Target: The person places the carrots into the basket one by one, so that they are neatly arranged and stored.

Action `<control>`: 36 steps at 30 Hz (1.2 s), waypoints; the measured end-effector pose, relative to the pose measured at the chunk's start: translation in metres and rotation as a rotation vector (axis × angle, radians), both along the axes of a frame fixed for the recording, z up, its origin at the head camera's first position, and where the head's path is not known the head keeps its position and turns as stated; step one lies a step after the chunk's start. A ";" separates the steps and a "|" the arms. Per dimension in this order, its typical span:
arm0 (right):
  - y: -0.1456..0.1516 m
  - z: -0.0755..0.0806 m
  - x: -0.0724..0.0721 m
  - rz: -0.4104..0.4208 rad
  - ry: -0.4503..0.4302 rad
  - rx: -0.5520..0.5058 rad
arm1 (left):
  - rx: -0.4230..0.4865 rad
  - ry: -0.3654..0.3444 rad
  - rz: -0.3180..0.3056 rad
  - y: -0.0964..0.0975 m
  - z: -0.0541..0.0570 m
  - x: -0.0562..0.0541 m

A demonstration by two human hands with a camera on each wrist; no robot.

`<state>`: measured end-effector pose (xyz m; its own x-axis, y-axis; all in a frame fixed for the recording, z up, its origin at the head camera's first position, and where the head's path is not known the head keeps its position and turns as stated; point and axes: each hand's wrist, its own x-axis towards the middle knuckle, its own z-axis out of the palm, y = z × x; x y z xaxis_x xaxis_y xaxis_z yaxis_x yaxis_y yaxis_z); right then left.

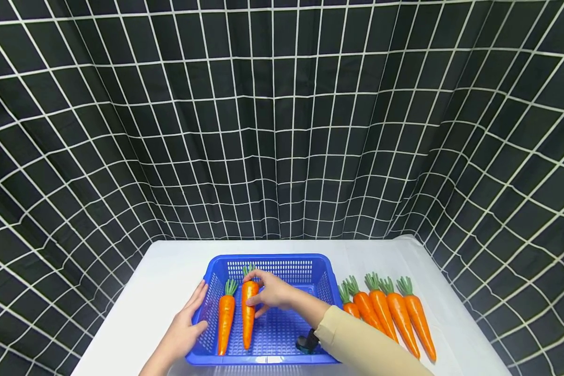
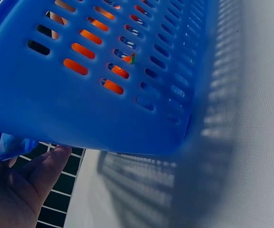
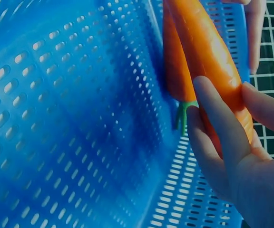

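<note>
Right hand [image 1: 271,291]: pinching carrot [image 1: 247,328] by thick end, likely for control.
Left hand [image 1: 183,328]: touching the basket [image 1: 235,360] straight-fingered, apparently steadying it.

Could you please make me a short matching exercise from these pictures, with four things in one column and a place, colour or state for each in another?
Column one
1. right hand
2. left hand
3. basket
4. five loose carrots

Column two
A. blue, with slotted sides
B. on the table, to the right of item 3
C. gripping a single carrot
D. at the left edge of item 3

Right pairs: 1-C, 2-D, 3-A, 4-B
</note>
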<state>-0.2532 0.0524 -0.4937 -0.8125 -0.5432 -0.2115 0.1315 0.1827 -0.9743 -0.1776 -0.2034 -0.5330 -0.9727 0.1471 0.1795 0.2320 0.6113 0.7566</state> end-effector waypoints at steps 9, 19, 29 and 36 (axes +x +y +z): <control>-0.013 -0.017 -0.002 -0.023 -0.033 0.015 | -0.010 -0.019 0.009 0.000 0.000 0.001; -0.023 -0.022 0.001 0.002 -0.067 0.068 | 0.015 0.017 -0.005 0.001 0.003 0.002; -0.018 -0.019 -0.002 0.034 -0.038 0.156 | 0.018 0.026 -0.004 0.002 0.002 0.001; -0.006 0.002 -0.002 0.027 0.017 0.143 | 0.013 -0.001 0.001 0.001 0.000 0.002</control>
<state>-0.2553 0.0466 -0.4916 -0.8020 -0.5303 -0.2749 0.1084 0.3234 -0.9401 -0.1757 -0.2026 -0.5325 -0.9730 0.1440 0.1802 0.2306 0.6019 0.7646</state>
